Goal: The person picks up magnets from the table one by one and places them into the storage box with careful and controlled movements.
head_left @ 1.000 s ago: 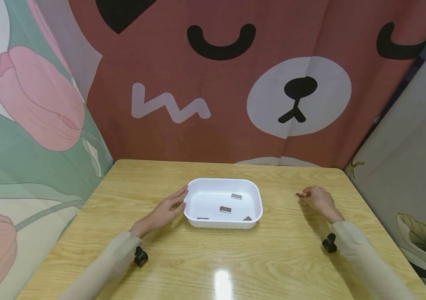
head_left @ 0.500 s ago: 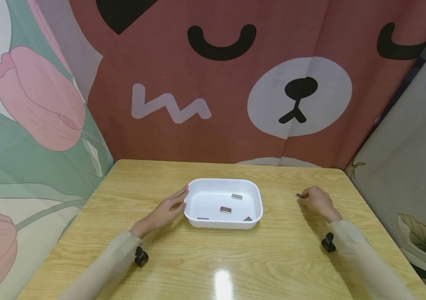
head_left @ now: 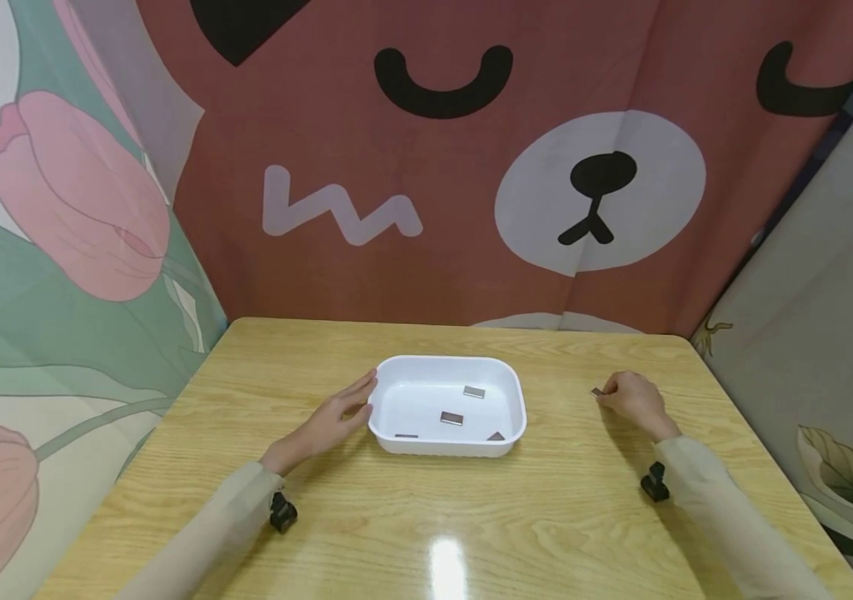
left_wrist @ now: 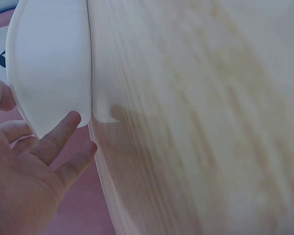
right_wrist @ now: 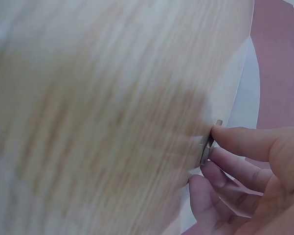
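Note:
A white plastic tub [head_left: 445,448] stands on the table, with several small flat rectangular pieces inside, brown-topped with silvery edges. One such piece [head_left: 451,419] lies near the tub's middle and another piece [head_left: 474,392] farther back. My left hand [head_left: 332,419] rests its extended fingers against the tub's left side; the left wrist view shows fingertips [left_wrist: 74,117] at the white wall. Right of the tub, my right hand [head_left: 636,403] pinches a similar small piece [right_wrist: 206,151] between thumb and fingers, low over the tabletop.
The wood-grain table [head_left: 366,533] ends at a back edge before a brown curtain [head_left: 456,275] with a bear print. Floral fabric [head_left: 82,333] hangs at the left, and more patterned cloth [head_left: 831,333] at the right. A black wrist camera [head_left: 655,482] sits under the right sleeve.
Hardly anything differs: the right wrist and sleeve have shifted slightly to the left, with the small piece still pinched. The left hand and the tub have stayed in place.

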Action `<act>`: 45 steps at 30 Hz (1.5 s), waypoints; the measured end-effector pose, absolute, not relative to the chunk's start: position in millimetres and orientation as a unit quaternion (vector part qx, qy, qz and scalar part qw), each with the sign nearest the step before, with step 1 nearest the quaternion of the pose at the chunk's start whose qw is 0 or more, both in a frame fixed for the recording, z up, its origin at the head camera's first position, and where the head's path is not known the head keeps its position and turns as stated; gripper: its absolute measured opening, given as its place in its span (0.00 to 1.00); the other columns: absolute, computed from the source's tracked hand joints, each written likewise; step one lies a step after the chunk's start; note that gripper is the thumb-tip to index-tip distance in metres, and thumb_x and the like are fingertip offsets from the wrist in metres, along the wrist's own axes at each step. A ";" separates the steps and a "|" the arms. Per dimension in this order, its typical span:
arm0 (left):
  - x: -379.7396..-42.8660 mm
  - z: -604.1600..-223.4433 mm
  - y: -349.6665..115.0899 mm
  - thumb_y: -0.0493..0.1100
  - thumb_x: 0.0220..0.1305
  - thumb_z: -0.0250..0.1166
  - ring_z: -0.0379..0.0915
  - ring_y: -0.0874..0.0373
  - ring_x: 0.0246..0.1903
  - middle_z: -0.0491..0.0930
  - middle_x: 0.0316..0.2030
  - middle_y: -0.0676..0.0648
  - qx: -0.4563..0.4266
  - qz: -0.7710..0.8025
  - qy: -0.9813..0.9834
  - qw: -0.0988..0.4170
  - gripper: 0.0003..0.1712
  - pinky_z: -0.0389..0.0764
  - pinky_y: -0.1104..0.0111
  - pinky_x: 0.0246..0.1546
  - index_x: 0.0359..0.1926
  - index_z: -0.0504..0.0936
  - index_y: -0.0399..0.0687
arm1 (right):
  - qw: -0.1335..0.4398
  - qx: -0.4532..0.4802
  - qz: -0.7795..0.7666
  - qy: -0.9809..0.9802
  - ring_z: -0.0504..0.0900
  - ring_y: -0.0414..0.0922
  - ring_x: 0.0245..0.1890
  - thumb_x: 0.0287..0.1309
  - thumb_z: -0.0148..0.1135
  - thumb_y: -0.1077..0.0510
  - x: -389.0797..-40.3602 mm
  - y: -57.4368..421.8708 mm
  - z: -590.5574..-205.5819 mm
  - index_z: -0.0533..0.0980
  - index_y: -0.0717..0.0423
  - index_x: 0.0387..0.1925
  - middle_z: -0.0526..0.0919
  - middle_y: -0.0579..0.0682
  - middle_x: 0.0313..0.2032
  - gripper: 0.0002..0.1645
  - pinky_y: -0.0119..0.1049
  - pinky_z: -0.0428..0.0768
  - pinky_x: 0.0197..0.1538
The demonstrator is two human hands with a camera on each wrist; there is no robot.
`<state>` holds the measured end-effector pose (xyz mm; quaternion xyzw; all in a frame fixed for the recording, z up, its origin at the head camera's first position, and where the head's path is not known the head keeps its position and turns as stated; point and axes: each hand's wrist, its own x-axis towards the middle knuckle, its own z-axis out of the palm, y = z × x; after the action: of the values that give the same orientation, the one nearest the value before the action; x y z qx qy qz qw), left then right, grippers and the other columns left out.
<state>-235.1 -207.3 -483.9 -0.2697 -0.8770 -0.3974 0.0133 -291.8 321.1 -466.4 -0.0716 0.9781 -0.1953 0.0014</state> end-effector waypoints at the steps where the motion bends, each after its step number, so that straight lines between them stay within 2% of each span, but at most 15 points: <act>1: -234.9 -483.9 -207.3 0.41 0.76 0.55 0.48 0.48 0.73 0.51 0.75 0.42 -0.269 -0.397 -0.877 0.013 0.29 0.57 0.54 0.70 0.72 0.61 0.36 | 0.005 -0.072 -0.196 0.978 0.78 0.48 0.26 0.58 0.68 0.60 -292.0 321.1 -466.2 0.84 0.64 0.33 0.84 0.56 0.31 0.09 0.43 0.76 0.27; 9: -234.6 -485.0 -207.9 0.41 0.76 0.56 0.47 0.49 0.73 0.50 0.76 0.47 -0.267 -0.397 -0.878 0.011 0.29 0.56 0.55 0.71 0.72 0.62 0.36 | 0.036 -0.069 -0.202 0.976 0.79 0.50 0.28 0.57 0.68 0.60 -292.2 321.1 -462.8 0.84 0.66 0.33 0.84 0.57 0.32 0.10 0.48 0.79 0.32; 23: -235.3 -484.0 -208.4 0.41 0.76 0.55 0.48 0.47 0.73 0.51 0.75 0.43 -0.278 -0.396 -0.875 0.016 0.29 0.57 0.54 0.70 0.72 0.62 0.35 | 0.074 -0.090 -0.229 0.966 0.75 0.47 0.28 0.57 0.69 0.57 -294.3 325.7 -460.3 0.84 0.65 0.31 0.84 0.55 0.32 0.12 0.41 0.75 0.32; 30: -234.8 -483.3 -207.9 0.41 0.76 0.55 0.48 0.48 0.73 0.50 0.76 0.46 -0.275 -0.400 -0.874 0.013 0.29 0.58 0.55 0.70 0.72 0.62 0.36 | 0.080 -0.092 -0.230 0.965 0.76 0.47 0.28 0.56 0.68 0.58 -296.0 327.4 -460.7 0.84 0.64 0.29 0.84 0.54 0.31 0.10 0.39 0.75 0.31; 36: -234.1 -482.8 -207.3 0.39 0.75 0.56 0.49 0.46 0.73 0.52 0.75 0.41 -0.279 -0.399 -0.873 0.022 0.29 0.58 0.53 0.69 0.71 0.62 0.34 | 0.080 -0.085 -0.232 0.966 0.74 0.46 0.28 0.55 0.70 0.57 -295.9 327.4 -461.3 0.83 0.65 0.29 0.83 0.53 0.30 0.11 0.38 0.73 0.30; 45: -235.7 -484.2 -207.6 0.39 0.75 0.56 0.58 0.45 0.69 0.51 0.75 0.39 -0.284 -0.404 -0.869 0.018 0.30 0.65 0.55 0.66 0.72 0.59 0.33 | 0.085 -0.063 -0.259 0.960 0.75 0.47 0.29 0.55 0.71 0.61 -296.4 325.6 -461.2 0.81 0.69 0.34 0.82 0.54 0.31 0.12 0.37 0.75 0.30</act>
<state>-235.7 -207.6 -484.2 -0.2841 -0.8694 -0.4039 0.0180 -296.4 325.6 -461.2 -0.0634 0.9601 -0.2587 0.0849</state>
